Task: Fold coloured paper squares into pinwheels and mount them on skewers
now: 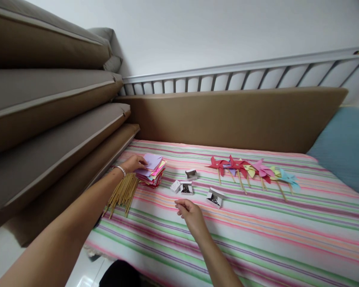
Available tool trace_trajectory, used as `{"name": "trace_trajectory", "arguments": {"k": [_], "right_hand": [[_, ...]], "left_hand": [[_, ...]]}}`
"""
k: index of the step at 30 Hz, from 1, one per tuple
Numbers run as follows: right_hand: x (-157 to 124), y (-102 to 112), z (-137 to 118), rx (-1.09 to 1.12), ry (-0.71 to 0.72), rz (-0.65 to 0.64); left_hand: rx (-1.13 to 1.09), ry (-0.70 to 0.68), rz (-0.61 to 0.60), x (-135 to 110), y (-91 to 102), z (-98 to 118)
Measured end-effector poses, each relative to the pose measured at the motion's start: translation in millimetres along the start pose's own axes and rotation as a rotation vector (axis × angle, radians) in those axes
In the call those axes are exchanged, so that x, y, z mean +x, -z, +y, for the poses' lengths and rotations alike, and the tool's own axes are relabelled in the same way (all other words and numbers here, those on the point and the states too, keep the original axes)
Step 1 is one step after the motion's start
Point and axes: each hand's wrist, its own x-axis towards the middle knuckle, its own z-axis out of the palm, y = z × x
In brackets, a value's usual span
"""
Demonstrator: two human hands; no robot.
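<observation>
My left hand (134,163) reaches out to a stack of coloured paper squares (152,170) on the striped sheet, its fingers laid on the purple top sheet. A bundle of thin wooden sticks (122,194) lies just below that wrist. My right hand (189,210) rests on the sheet with its fingers curled together, just short of some small white open boxes (185,188). What the fingers hold, if anything, is too small to make out. Further right lies a row of finished paper pinwheels (251,170) on sticks.
The striped sheet (287,235) covers a bed. Brown cushions (48,119) are stacked at the left, and a brown padded board (227,115) runs along the back below a white rail. A blue pillow (344,147) lies at the right.
</observation>
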Motion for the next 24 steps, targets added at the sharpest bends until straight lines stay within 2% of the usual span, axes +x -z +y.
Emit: {"name": "trace_trajectory", "arguments": {"k": [9,18,24], "right_hand": [[0,-1,-1,-0.009,-0.001,-0.005],[-1,-2,-2,-0.011,-0.010,-0.019],[-1,-3,2,-0.024,-0.007,-0.027]], "left_hand": [[0.069,-0.016,-0.007,-1,-0.5,0],[0.176,-0.041,0.081,-10,-18.2,31],[0.166,-0.009,0.117,-11,-27.0,34]]}}
